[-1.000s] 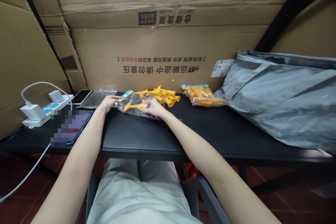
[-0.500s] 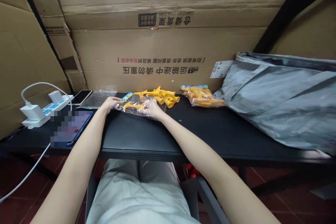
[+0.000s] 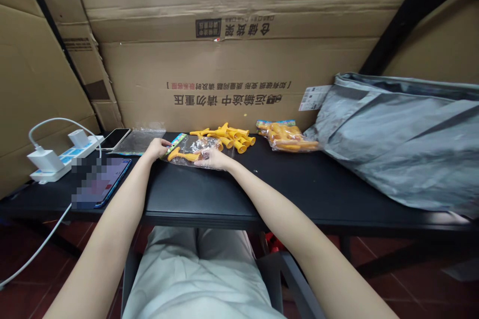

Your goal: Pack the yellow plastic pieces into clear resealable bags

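Observation:
A clear plastic bag [image 3: 197, 145] with a colourful header strip [image 3: 177, 144] lies between my two hands, near the middle of the black table. My left hand [image 3: 157, 149] pinches the bag at its header end. At the other end, my right hand [image 3: 214, 159] has its fingers closed around the end of a yellow plastic horn-shaped piece [image 3: 183, 155]. Whether those fingers are inside the bag or outside it, I cannot tell. Just behind the bag is a loose pile of similar yellow horn-shaped pieces [image 3: 239, 135] with flared ends.
A filled bag of yellow pieces [image 3: 284, 137] lies right of the pile, beside a large grey bag [image 3: 396, 144]. On the left are a flat clear bag [image 3: 140, 140], two phones, a dark one [image 3: 105, 182] and another [image 3: 117, 138], and a power strip [image 3: 69, 159]. Cardboard [image 3: 232, 60] stands behind.
The horn-shaped piece in the bag has shifted left and slightly towards me, closer to the header. My right hand has moved slightly left and nearer; my left hand keeps its hold.

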